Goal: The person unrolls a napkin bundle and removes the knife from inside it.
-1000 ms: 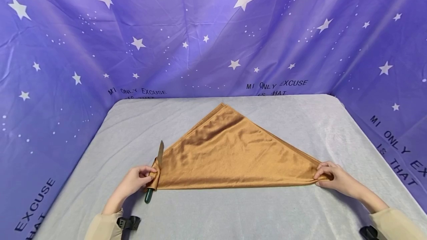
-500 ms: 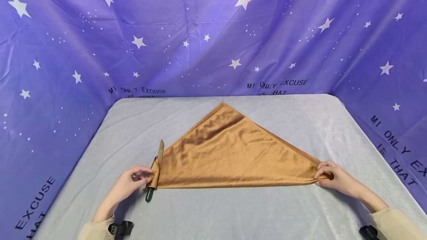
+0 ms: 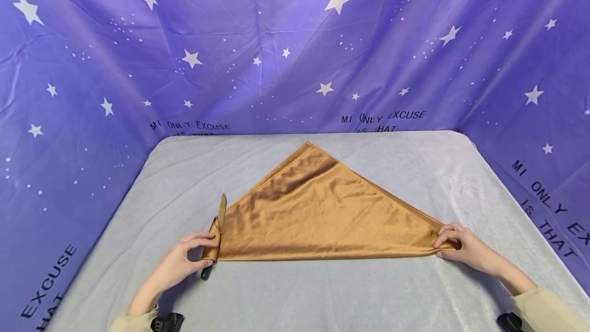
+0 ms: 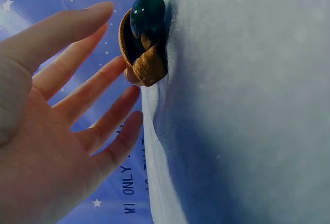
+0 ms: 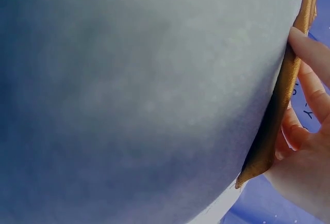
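Observation:
A golden-brown satin cloth, folded into a triangle, lies on the table with its long edge toward me. At its left corner a knife lies with its blade pointing away; the cloth corner is folded over its middle. The dark green handle sticks out at the near side. My left hand touches this wrapped part, fingers extended on top and thumb at its near end. In the left wrist view those fingers are spread. My right hand pinches the cloth's right corner between thumb and fingers.
The table has a pale grey velvety cover. A purple curtain with white stars and black lettering hangs behind it and along both sides. Black straps sit at both wrists.
My left hand loosened its pinch on the wrapped part and spread; its thumb moved toward the knife handle. The right hand and the cloth have stayed in place.

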`<state>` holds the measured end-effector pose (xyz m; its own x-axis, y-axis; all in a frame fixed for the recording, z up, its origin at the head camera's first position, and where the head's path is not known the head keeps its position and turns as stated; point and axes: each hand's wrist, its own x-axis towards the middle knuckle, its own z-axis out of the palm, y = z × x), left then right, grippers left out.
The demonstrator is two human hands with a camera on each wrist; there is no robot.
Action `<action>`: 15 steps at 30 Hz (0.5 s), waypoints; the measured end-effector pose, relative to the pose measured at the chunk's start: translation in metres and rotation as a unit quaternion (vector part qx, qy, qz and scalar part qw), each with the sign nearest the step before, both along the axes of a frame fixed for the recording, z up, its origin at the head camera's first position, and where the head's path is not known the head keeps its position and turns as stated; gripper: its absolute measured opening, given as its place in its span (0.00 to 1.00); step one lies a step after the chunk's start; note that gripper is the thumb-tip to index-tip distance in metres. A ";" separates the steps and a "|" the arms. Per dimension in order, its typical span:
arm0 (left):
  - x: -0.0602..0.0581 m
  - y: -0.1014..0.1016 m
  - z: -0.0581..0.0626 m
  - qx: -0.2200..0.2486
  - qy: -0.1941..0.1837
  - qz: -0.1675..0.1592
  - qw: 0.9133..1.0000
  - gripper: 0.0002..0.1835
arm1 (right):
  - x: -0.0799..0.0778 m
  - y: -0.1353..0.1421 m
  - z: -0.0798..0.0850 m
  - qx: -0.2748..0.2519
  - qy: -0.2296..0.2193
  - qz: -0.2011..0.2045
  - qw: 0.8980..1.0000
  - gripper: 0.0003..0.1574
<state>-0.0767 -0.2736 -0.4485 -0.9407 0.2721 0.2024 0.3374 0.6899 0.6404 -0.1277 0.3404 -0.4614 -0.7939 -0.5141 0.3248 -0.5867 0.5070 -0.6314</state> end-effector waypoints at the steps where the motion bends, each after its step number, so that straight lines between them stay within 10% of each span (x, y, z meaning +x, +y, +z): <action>1: 0.000 0.000 0.000 -0.004 -0.008 -0.001 1.000 0.18 | 0.000 0.000 0.000 0.000 -0.001 -0.001 1.000 0.20; 15: -0.003 0.001 0.004 -0.019 -0.071 0.015 0.997 0.13 | -0.001 0.001 -0.003 -0.003 0.006 0.000 1.000 0.21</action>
<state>-0.0797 -0.2726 -0.4441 -0.9669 0.2487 0.0561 0.2239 0.7233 0.6532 -0.1286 0.3415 -0.4645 -0.7898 -0.5122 0.3374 -0.5941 0.5024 -0.6282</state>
